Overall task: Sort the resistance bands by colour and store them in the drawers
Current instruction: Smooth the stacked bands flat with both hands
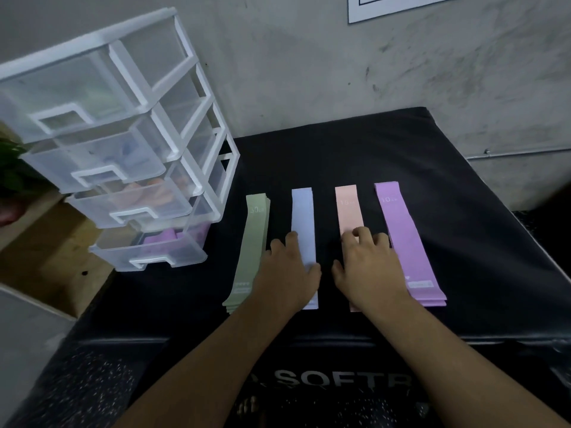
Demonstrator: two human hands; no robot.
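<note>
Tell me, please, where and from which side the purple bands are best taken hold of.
Pinch the purple bands at their near short end, coming from the near side with the right hand. The stack lies flat and long; its layered edges show there, so fingers could probably slip under all.

Black padded box (463, 242), stained wall (309, 72), leafy plant (12, 168)

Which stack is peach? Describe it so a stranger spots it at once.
On the black mat right of the white drawer tower, four band stacks lie side by side. The peach stack is third from the tower, between pale blue and purple. It alone reads 15, with the right hand on it.
</note>
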